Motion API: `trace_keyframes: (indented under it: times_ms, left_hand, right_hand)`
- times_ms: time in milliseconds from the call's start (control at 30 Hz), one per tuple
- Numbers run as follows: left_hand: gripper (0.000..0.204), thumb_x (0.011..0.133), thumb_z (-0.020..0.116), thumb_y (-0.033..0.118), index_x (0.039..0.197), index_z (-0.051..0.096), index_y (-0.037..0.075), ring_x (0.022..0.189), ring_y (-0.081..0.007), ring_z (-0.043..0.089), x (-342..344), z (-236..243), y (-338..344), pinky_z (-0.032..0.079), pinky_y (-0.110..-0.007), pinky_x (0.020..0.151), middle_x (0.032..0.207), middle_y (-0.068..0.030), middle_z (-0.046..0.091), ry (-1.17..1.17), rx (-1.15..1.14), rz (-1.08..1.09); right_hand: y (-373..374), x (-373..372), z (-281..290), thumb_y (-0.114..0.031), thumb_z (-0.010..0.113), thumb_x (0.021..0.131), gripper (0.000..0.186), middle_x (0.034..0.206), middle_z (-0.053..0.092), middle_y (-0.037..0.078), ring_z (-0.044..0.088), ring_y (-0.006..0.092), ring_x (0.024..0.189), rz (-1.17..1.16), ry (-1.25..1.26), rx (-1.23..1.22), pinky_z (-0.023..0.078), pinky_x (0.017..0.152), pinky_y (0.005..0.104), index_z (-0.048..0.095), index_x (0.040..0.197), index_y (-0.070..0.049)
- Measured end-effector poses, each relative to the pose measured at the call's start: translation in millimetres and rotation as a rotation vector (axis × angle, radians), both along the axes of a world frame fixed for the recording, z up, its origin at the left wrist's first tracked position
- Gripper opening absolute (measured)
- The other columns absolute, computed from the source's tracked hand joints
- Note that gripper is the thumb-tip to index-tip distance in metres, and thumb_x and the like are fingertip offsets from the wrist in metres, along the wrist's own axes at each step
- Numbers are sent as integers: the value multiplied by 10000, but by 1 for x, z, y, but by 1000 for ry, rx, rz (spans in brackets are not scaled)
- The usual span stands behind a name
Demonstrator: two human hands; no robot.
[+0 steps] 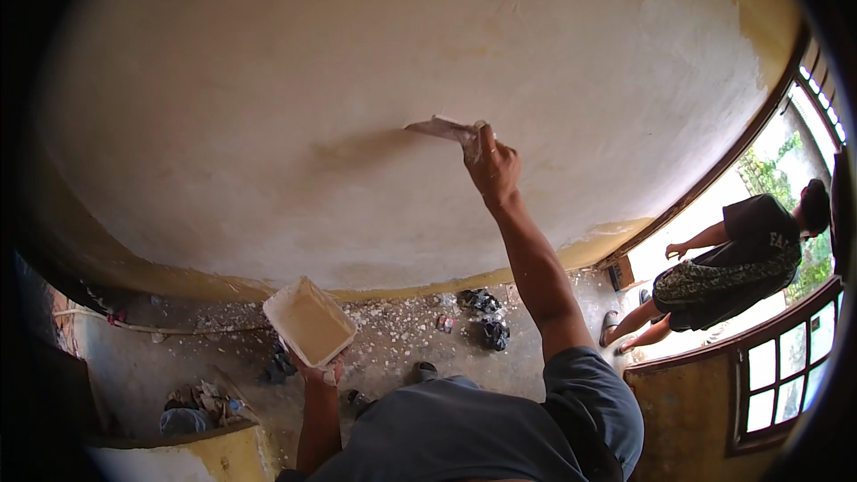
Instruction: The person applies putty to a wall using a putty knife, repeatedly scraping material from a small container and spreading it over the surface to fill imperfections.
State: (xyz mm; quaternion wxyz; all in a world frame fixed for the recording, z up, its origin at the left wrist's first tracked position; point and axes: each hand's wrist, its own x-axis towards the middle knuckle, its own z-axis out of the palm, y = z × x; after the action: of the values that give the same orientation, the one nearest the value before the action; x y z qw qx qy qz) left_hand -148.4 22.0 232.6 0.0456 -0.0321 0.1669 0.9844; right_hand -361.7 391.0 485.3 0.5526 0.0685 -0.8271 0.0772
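My right hand (491, 165) is raised in front of the wall (268, 98), gripping a wide flat putty knife (439, 128) coated with pale residue, its blade close to the whitish, patchy surface. A shadow lies on the wall to the blade's left; whether it touches is hard to tell. Low at the centre left, my left hand (323, 372) holds a square pale container (311, 321) from below, with beige paste in it. Bare yellow patches show along the wall's bottom edge and upper right.
A person (748, 259) in dark clothes stands at the right by a bright doorway. A paned window (790, 361) sits below it. The floor (580, 312) holds scattered plaster chips, dark plastic bags (491, 317) and a long pipe (187, 330). Rubble (205, 406) lies behind a low wall at lower left.
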Motion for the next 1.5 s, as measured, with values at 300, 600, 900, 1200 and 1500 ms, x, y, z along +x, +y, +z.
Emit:
trace_keyframes:
  times_ms: [300,600,900,1200,1500]
  left_hand:
    - [702,843,500,683,1369,445,221,1088,-291,602,-6,28,21,572,-522,687,1262,-50,567,-79,-64,134]
    - [674,843,507,680,1353,463,241,1093,-306,608,-6,5,6,555,-577,771,1264,-29,574,-61,-39,37]
    - [651,839,505,691,1322,497,254,1103,-309,595,-2,32,16,546,-572,789,1282,-32,564,-197,-82,112]
    - [626,869,497,623,1341,487,213,1077,-272,616,-3,44,24,570,-492,719,1242,-15,591,-114,-138,150]
    - [677,854,501,649,1375,447,219,1089,-292,610,-3,35,24,571,-511,702,1271,-28,573,-149,-120,156]
  right_hand:
    - [29,-1,103,-203,701,805,242,649,657,101,660,311,576,-49,151,-22,509,459,397,552,990,-160]
    - [85,12,85,-221,664,898,185,672,687,49,671,119,616,50,175,-347,521,587,279,630,850,-45]
    - [70,-4,-20,-251,727,795,315,681,642,196,636,407,616,-149,51,-321,505,520,462,550,1008,-99]
    - [110,19,144,-313,697,871,253,730,710,57,691,163,686,-30,292,-769,522,614,294,650,945,-76]
    - [47,25,-90,-204,740,824,235,673,652,99,628,318,541,89,-127,-73,500,470,374,570,927,-79]
